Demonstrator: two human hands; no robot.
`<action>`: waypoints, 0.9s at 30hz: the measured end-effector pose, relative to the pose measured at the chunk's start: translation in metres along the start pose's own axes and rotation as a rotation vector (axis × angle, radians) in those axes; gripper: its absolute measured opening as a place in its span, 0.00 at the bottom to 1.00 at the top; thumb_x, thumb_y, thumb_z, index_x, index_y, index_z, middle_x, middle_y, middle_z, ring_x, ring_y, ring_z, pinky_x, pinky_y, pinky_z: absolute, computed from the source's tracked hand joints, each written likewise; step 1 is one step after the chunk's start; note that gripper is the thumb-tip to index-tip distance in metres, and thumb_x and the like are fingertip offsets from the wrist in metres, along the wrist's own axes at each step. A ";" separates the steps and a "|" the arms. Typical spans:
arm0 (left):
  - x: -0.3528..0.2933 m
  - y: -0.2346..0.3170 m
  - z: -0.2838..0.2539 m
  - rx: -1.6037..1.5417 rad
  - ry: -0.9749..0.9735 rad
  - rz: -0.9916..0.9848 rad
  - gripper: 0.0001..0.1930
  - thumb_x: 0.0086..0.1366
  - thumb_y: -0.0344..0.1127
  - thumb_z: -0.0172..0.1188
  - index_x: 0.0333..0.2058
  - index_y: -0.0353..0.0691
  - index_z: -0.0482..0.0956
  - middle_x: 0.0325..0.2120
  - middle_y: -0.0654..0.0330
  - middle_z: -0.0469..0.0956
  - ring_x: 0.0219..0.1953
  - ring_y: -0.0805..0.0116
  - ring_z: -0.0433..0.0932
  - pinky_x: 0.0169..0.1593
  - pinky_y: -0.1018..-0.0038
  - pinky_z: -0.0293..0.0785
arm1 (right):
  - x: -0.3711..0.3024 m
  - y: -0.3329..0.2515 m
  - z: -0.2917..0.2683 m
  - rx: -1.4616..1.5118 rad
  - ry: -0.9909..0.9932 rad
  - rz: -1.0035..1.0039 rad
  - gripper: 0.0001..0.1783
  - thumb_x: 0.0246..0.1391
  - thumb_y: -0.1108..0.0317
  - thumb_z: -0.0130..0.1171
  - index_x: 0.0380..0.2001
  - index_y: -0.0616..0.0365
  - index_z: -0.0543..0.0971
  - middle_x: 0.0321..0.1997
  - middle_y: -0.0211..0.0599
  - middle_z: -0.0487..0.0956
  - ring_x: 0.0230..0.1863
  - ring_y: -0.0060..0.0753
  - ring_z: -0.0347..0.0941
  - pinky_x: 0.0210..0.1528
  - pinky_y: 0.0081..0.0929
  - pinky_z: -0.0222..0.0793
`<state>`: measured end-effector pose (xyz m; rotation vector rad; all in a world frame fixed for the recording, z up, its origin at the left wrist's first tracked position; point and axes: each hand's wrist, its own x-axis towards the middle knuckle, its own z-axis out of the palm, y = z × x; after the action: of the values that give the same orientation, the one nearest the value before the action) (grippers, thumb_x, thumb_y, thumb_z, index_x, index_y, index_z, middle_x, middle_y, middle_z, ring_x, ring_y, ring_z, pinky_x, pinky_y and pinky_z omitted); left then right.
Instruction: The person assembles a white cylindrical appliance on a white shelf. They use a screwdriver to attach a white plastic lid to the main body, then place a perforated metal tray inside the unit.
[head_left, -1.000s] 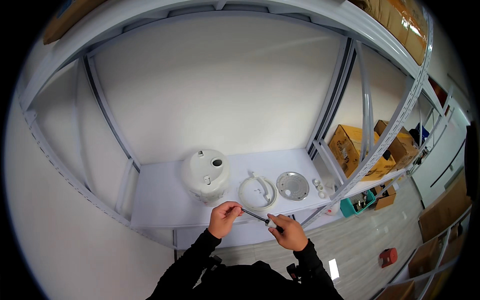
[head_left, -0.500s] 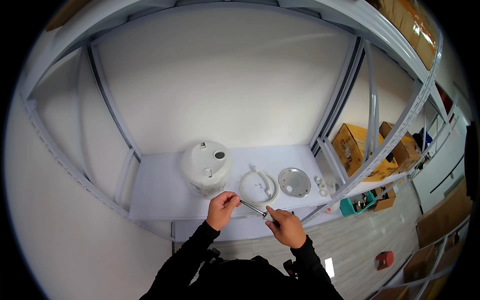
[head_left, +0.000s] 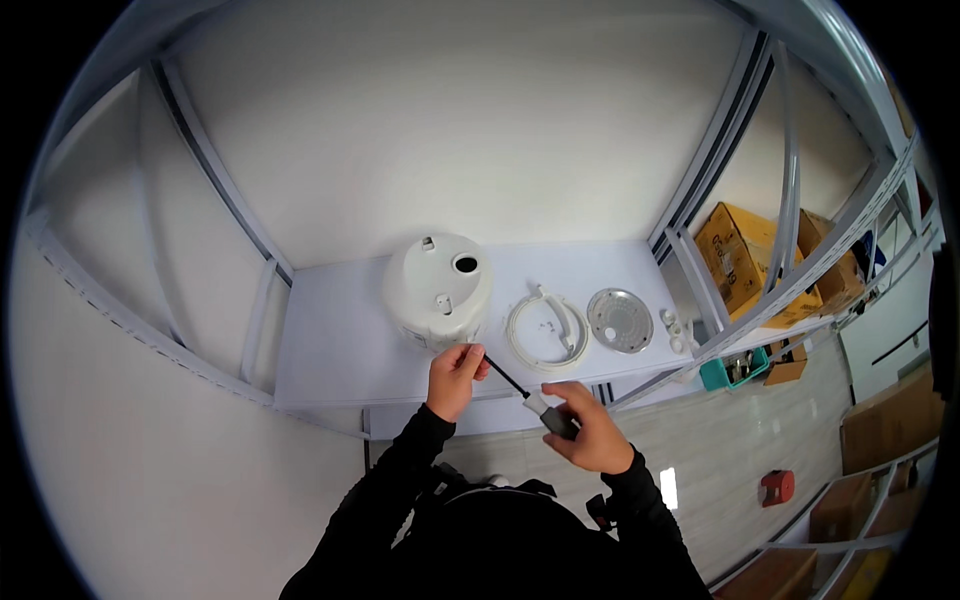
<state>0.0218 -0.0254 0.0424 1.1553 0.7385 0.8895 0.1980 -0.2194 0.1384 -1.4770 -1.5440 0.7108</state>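
My right hand [head_left: 597,432] is closed round the grey and white handle of a screwdriver [head_left: 540,402], whose dark shaft slants up to the left. At the shaft's tip, the fingers of my left hand [head_left: 455,380] are pinched together; anything small between them is hidden. Just beyond the left hand, a white rounded housing [head_left: 425,290] stands on the white shelf [head_left: 330,350], showing a round hole and two small slots on top. To its right lies a white ring [head_left: 515,352] with a curved white piece [head_left: 568,325] and tiny loose bits inside it.
A round metal plate [head_left: 622,322] lies right of the ring, with several small white round parts [head_left: 675,335] beside it. Metal uprights [head_left: 690,150] frame the shelf. Further right are a yellow box [head_left: 740,255], a teal basket [head_left: 735,372] and a red stool [head_left: 777,487].
The view has shifted, so the shelf and its parts sit higher in the picture. The screwdriver slants more steeply, and more of its handle shows in my right hand.
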 end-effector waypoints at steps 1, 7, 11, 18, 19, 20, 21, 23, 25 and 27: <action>0.002 -0.001 -0.004 -0.008 -0.004 -0.024 0.15 0.74 0.41 0.61 0.39 0.32 0.82 0.28 0.62 0.81 0.29 0.75 0.78 0.36 0.76 0.76 | 0.001 -0.004 0.003 0.026 0.010 0.134 0.34 0.47 0.82 0.69 0.59 0.56 0.75 0.55 0.40 0.77 0.46 0.43 0.80 0.50 0.33 0.76; 0.017 -0.020 -0.036 -0.137 -0.054 -0.270 0.12 0.73 0.41 0.62 0.39 0.36 0.80 0.30 0.64 0.78 0.29 0.75 0.75 0.36 0.76 0.75 | 0.015 -0.003 0.038 -0.142 0.129 0.085 0.18 0.54 0.79 0.64 0.49 0.59 0.80 0.56 0.46 0.82 0.44 0.50 0.83 0.43 0.34 0.79; 0.022 -0.027 -0.048 -0.218 -0.108 -0.356 0.11 0.73 0.41 0.63 0.39 0.38 0.80 0.30 0.65 0.77 0.31 0.75 0.75 0.38 0.76 0.74 | 0.018 -0.010 0.060 -0.204 0.173 0.084 0.17 0.54 0.78 0.63 0.47 0.57 0.80 0.55 0.42 0.82 0.35 0.47 0.83 0.38 0.35 0.79; 0.032 -0.028 -0.059 -0.232 -0.180 -0.373 0.13 0.72 0.42 0.64 0.39 0.37 0.81 0.31 0.66 0.78 0.30 0.77 0.73 0.36 0.77 0.71 | 0.015 -0.012 0.107 -0.191 0.307 0.172 0.19 0.50 0.81 0.62 0.47 0.61 0.80 0.56 0.47 0.79 0.48 0.51 0.82 0.47 0.34 0.79; 0.034 -0.029 -0.061 -0.226 -0.182 -0.372 0.13 0.72 0.42 0.64 0.39 0.37 0.81 0.30 0.67 0.78 0.30 0.78 0.73 0.36 0.77 0.71 | 0.015 -0.011 0.113 -0.187 0.329 0.176 0.19 0.50 0.82 0.62 0.47 0.60 0.80 0.56 0.47 0.79 0.49 0.51 0.81 0.48 0.34 0.79; 0.036 -0.030 -0.062 -0.220 -0.184 -0.370 0.12 0.72 0.42 0.64 0.39 0.37 0.82 0.30 0.67 0.78 0.29 0.78 0.72 0.36 0.78 0.71 | 0.015 -0.010 0.119 -0.183 0.351 0.179 0.19 0.50 0.82 0.62 0.47 0.60 0.80 0.56 0.47 0.79 0.49 0.51 0.81 0.48 0.34 0.79; 0.036 -0.031 -0.064 -0.213 -0.186 -0.369 0.12 0.72 0.42 0.64 0.39 0.37 0.82 0.30 0.67 0.78 0.29 0.78 0.72 0.36 0.78 0.71 | 0.015 -0.010 0.125 -0.172 0.364 0.190 0.19 0.50 0.82 0.62 0.47 0.60 0.80 0.57 0.47 0.79 0.49 0.51 0.81 0.48 0.34 0.78; 0.039 -0.031 -0.063 -0.199 -0.191 -0.370 0.12 0.72 0.42 0.64 0.39 0.37 0.82 0.29 0.67 0.77 0.29 0.79 0.72 0.35 0.78 0.70 | 0.016 -0.012 0.133 -0.160 0.400 0.205 0.19 0.50 0.82 0.62 0.47 0.60 0.80 0.57 0.47 0.79 0.50 0.51 0.81 0.48 0.34 0.78; 0.040 -0.031 -0.063 -0.194 -0.186 -0.375 0.12 0.72 0.41 0.64 0.39 0.37 0.82 0.29 0.67 0.77 0.28 0.79 0.72 0.34 0.79 0.70 | 0.017 -0.014 0.139 -0.141 0.415 0.232 0.19 0.50 0.82 0.61 0.47 0.60 0.80 0.57 0.47 0.78 0.50 0.51 0.81 0.49 0.35 0.78; 0.041 -0.032 -0.063 -0.199 -0.170 -0.385 0.12 0.72 0.41 0.64 0.39 0.37 0.82 0.28 0.67 0.77 0.28 0.79 0.71 0.33 0.79 0.70 | 0.018 -0.014 0.143 -0.163 0.441 0.209 0.19 0.50 0.82 0.61 0.47 0.60 0.80 0.57 0.46 0.79 0.46 0.49 0.81 0.45 0.34 0.78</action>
<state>-0.0066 0.0340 -0.0057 0.8615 0.6863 0.5209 0.0683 -0.1810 0.0877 -1.7941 -1.1414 0.3452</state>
